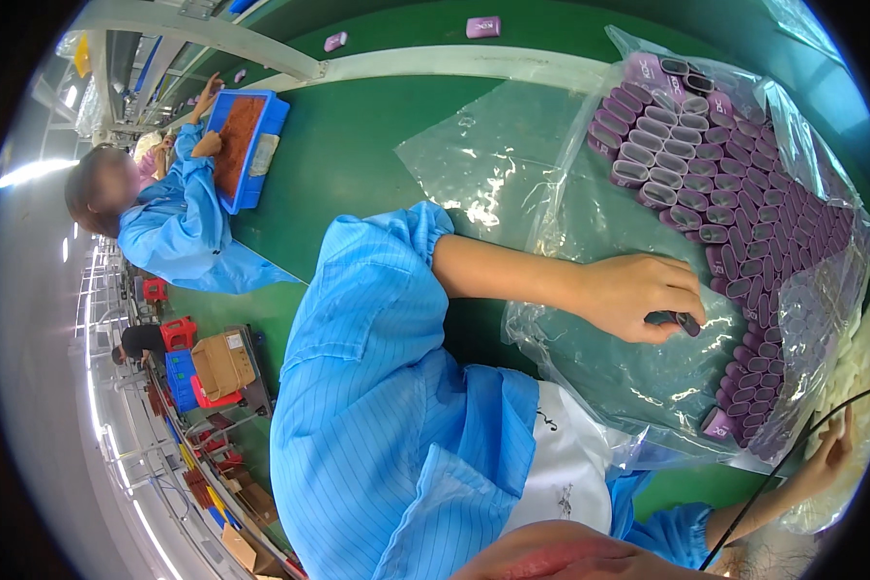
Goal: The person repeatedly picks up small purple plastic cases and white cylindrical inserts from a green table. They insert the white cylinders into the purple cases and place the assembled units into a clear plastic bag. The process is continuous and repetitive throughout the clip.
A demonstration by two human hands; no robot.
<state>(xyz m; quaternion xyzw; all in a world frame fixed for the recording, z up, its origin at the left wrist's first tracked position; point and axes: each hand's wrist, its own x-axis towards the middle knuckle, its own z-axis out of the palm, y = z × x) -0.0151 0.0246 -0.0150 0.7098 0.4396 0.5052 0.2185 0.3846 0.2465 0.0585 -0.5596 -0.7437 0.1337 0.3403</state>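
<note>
- Stretching across most of the view, a green worktop (358, 164) was seen, with a second person in a blue smock seated at a blue tray (246, 145) at its far left end.
- A large clear plastic bag (590, 358) was spread to the right, packed with rows of purple oval casings (744, 213).
- The left hand (638, 295) was laid on the bag, its grip pressed together, pinching one small dark casing (681, 321) at the fingertips; that casing was pointed right, toward the packed rows just beside it, with its long axis roughly level.
- The right hand (826, 454) was rested lower at the bag's near edge, well apart from the held piece, so the left was the nearer; whether its grip was spread could not be told.
</note>
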